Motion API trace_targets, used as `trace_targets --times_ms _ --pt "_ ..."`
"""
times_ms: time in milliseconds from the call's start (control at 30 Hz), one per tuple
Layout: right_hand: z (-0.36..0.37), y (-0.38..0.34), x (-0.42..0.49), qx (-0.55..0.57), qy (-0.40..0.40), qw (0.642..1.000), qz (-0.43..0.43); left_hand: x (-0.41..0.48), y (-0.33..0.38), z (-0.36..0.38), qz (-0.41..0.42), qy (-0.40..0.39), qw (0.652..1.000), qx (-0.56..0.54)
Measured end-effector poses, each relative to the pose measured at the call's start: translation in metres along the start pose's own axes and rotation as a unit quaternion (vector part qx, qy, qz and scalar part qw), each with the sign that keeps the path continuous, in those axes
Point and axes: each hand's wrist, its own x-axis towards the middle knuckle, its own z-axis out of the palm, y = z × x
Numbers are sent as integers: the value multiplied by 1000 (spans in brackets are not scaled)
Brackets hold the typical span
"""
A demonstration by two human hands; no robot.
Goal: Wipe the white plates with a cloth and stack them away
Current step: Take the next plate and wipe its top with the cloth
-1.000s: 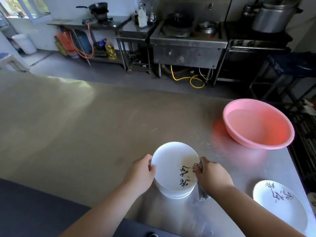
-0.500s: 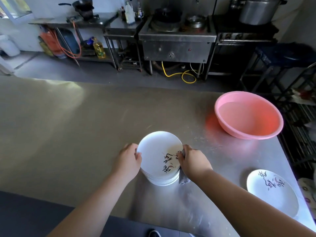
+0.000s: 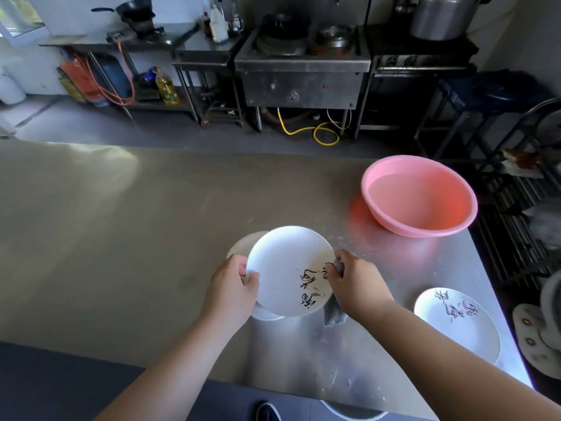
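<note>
Holding the top plate (image 3: 285, 268) just clear of the stack (image 3: 268, 316) at the near side of the steel table (image 3: 121, 223), the left hand (image 3: 230, 287) grips its left rim. The right hand (image 3: 355, 284) pinches the right rim with a grey cloth (image 3: 334, 312). Keep the left grip firm and sweep the cloth across the whole face.

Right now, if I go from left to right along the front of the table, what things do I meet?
The left hand, held plate, right hand with the cloth, lone plate.
</note>
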Motion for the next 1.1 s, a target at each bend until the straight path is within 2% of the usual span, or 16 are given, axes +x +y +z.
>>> trace_targets --times_ms 267,500,633,967,1033,1100 --pt "-27 110 -56 16 -9 997 71 -63 25 76 57 -80 995 -23" --pt "6 175 -70 -46 -72 982 169 -85 2 152 15 -166 986 32" --pt "24 189 -68 -72 -102 973 193 -81 -9 177 -2 -198 978 65" --pt "21 188 -61 -105 -101 976 164 -74 -30 194 -12 -208 975 80" --pt "16 180 -59 -143 -68 978 135 -77 -33 192 12 -210 973 94" --pt "16 169 -54 -151 -30 986 64 -80 -42 193 78 -198 960 182"
